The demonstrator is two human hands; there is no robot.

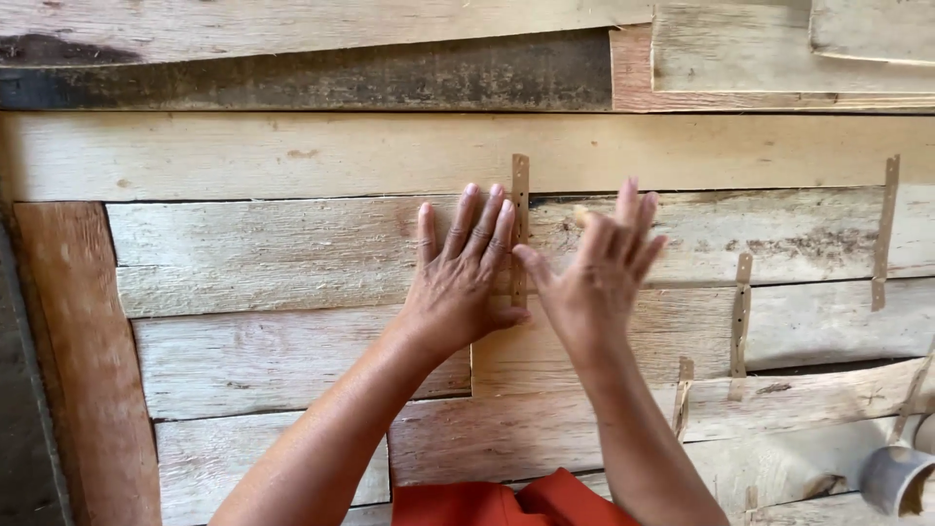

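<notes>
I look down on a spread of pale, rough sheets of thin wood veneer (292,253) laid edge to edge in rows, and both of my hands are out over them. My left hand (463,278) lies flat, palm down, fingers straight and close together, pressing on the sheets just left of a narrow, light brown strip of tape (520,229) that runs upright across the seams between sheets. My fingertips reach almost to the strip's upper end and the side of my index finger sits just beside it. My right hand (594,273) is on the other side of the same strip, fingers spread and a little blurred, thumb pointing toward the strip; it grips nothing, and I cannot tell whether the palm touches the wood or hovers just above it.

Further right, more tape strips of the same kind bridge other seams: a long one near the right edge (885,232), one in the middle (741,314) and a short one lower down (684,394). A darker, weathered plank (312,76) lies across the top. A reddish-brown board (83,351) borders the left side. A grey cylindrical roll (894,477) sits at the lower right corner, and a fold of orange cloth (497,502) shows at the bottom between my forearms.
</notes>
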